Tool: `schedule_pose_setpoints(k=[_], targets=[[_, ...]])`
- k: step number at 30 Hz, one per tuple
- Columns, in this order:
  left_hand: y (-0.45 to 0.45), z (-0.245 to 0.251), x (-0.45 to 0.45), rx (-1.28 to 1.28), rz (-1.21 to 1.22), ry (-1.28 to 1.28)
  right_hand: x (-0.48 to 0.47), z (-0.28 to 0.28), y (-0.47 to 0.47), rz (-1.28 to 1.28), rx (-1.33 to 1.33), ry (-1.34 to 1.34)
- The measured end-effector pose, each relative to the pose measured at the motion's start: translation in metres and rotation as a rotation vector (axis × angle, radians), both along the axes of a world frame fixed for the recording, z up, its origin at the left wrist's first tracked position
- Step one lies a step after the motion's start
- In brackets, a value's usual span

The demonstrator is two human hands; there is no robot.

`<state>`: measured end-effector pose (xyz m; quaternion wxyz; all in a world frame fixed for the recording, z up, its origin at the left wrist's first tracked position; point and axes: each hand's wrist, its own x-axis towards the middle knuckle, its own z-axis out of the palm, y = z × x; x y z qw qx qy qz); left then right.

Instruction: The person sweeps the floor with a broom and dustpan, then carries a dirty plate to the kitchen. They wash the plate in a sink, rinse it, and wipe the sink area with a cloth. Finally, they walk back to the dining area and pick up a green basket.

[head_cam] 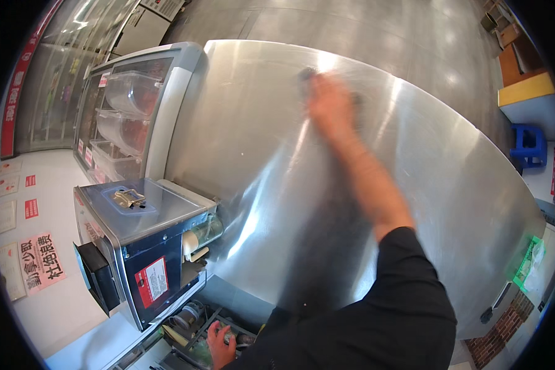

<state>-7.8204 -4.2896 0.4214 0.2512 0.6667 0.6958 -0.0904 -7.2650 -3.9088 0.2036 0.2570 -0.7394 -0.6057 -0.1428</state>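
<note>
My right hand (330, 106) is stretched far over a stainless steel counter (240, 115), palm down near its far edge. It is blurred. A dark cloth or pad (308, 74) shows at its fingertips and beside the palm; which of the two it is cannot be made out. At the bottom of the view, my left hand (221, 344) hangs over a dark divided tray (199, 330) of small items, thumb and fingers apart. Nothing shows in its grasp. Part of that hand is hidden behind my black sleeve.
On the left stand a metal box cabinet (134, 240) with a jar (206, 233) in its side opening, and a glass display case (120, 120) of clear bins. At right lie a green basket (527, 266) and a dark-ended utensil (495, 305). A blue stool (529, 145) stands beyond.
</note>
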Motion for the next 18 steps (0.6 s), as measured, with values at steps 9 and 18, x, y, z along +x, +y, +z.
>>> schedule_pose_setpoints(k=[9,18], targets=[[0.006,-0.002,-0.036,-0.139,0.193,-0.038,-0.009,0.011,-0.222,0.087,-0.551,0.102],[-0.053,-0.014,-0.069,-0.255,0.349,-0.011,-0.004,-0.017,0.098,-0.147,-0.089,-0.031]])
